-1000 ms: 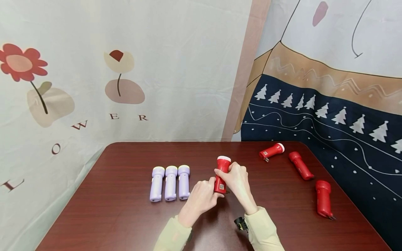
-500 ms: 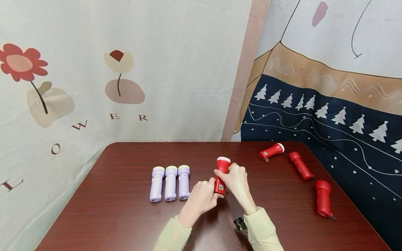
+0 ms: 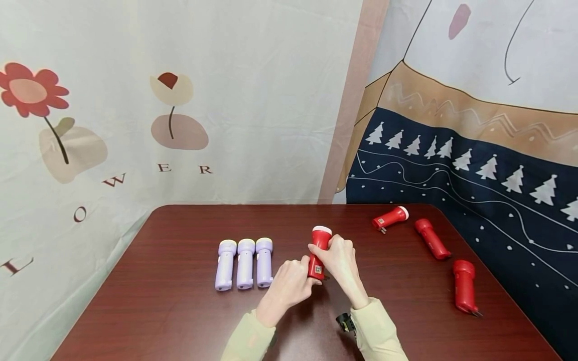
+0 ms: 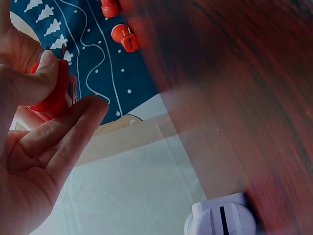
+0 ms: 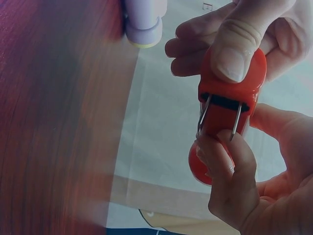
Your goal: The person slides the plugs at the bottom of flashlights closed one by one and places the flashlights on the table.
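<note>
A red flashlight [image 3: 321,237] with a white rim is held above the table between both hands, its lens end pointing away. My left hand [image 3: 291,282] holds its tail end; in the right wrist view the left thumb [image 5: 234,61] presses on the red end cap. My right hand [image 3: 340,256] grips the body from the right, thumb across the front. Two metal plug prongs [image 5: 238,120] stick out of the flashlight's tail end in the right wrist view, with right-hand fingertips [image 5: 239,154] at them. Whether those fingers touch both prongs is hard to tell.
Three lilac flashlights [image 3: 245,265] lie side by side left of the hands. Over at the right, three more red flashlights lie apart: one at the back [image 3: 390,217], one by the edge [image 3: 432,238], one nearer [image 3: 465,286]. A printed curtain [image 3: 271,100] hangs behind the dark wood table [image 3: 180,321].
</note>
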The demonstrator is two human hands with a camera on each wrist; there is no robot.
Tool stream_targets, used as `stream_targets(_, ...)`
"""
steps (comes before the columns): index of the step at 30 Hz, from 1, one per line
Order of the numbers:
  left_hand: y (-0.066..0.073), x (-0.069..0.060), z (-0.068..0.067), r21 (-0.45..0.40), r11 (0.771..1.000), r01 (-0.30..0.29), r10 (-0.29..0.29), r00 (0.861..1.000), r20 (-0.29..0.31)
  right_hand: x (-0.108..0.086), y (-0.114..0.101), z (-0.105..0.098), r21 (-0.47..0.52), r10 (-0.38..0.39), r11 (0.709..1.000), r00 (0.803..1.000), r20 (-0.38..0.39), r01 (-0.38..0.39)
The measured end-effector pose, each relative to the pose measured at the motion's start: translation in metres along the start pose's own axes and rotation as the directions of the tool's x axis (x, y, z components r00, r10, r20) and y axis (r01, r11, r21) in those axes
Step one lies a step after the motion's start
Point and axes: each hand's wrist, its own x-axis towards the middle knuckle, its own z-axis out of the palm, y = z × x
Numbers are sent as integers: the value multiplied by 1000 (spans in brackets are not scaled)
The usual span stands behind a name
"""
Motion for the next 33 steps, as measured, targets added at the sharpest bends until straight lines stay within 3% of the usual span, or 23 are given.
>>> stream_targets(23,-2,-1,-1,-68,998,-5,8,999,33,0,0,0,-17,-7,1000,1000,-8,7)
stream_targets(33,-1,0,1,-5,1000,-3,3,1000,28,0,-1,1,-18,7,1000,1000,3,-7)
